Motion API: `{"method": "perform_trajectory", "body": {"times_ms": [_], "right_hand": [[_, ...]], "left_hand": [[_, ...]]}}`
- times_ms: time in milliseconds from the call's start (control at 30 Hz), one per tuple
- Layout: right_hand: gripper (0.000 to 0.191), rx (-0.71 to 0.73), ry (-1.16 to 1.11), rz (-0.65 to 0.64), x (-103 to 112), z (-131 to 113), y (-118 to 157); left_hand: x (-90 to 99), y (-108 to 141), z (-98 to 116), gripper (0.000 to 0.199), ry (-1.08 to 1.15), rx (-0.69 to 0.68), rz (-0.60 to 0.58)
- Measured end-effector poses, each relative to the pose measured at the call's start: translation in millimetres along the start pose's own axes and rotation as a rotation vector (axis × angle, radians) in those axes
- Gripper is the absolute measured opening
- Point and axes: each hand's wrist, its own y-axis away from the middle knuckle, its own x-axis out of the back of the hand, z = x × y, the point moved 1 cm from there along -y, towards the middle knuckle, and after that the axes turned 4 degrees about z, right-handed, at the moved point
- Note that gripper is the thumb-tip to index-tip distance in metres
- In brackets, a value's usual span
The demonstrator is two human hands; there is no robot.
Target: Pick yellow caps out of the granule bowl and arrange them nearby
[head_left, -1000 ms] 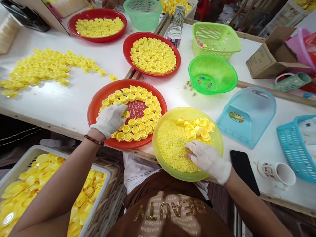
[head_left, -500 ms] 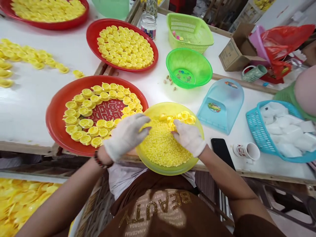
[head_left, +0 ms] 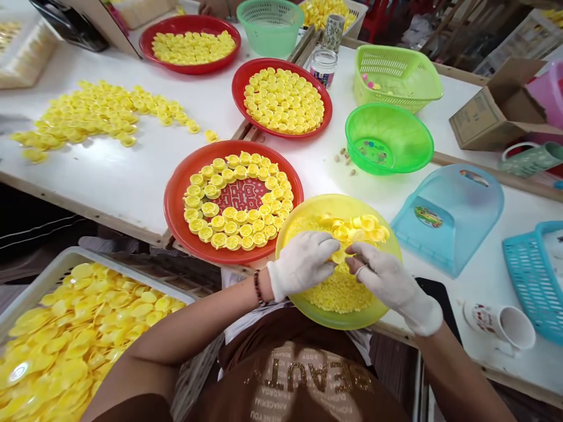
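Note:
My left hand [head_left: 305,264], in a white glove, is over the left part of a yellow basin [head_left: 347,319], its fingers closed on a yellow cup-shaped piece [head_left: 338,253]. Facing it, my right hand [head_left: 387,275] is closed with its bare fingertips pinched; what they hold is too small to make out. Under both hands the basin holds small yellow pellets [head_left: 343,290], with loose yellow cups [head_left: 363,227] heaped at its far side. To the left, a red tray [head_left: 176,205] bears rings of yellow cups around a bare printed centre.
Two more red trays of yellow cups [head_left: 285,99] stand farther back. A green bowl [head_left: 389,140], a blue scoop [head_left: 457,211], a phone [head_left: 440,299] and a mug [head_left: 501,322] lie to the right. At lower left is a crate of yellow discs [head_left: 79,328].
The view has swung left. My left hand has moved from beside the red tray to over the basin, and both hands have come together around a yellow piece.

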Motion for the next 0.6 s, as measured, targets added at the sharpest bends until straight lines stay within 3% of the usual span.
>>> {"method": "perform_trajectory", "body": {"times_ms": [100, 200, 300, 400, 600], "right_hand": [[0.025, 0.029, 0.363, -0.113, -12, -11, 9], [0.022, 0.057, 0.525, -0.217, -28, -28, 8], [0.020, 0.100, 0.460, -0.266, -38, -35, -2], [0.023, 0.156, 0.287, -0.282, -35, -28, -8], [0.015, 0.216, -0.002, -0.088, -11, -26, -10]], "left_hand": [[4.4, 17, -10, 0.020, -0.089, 0.054, -0.062], [3.4, 23, -18, 0.029, -0.132, 0.097, -0.072], [-2.0, 21, -21, 0.027, -0.127, 0.093, -0.075], [-6.5, 17, -22, 0.022, -0.114, 0.092, -0.079], [-10.2, 16, -19, 0.022, -0.101, 0.091, -0.073]]}}
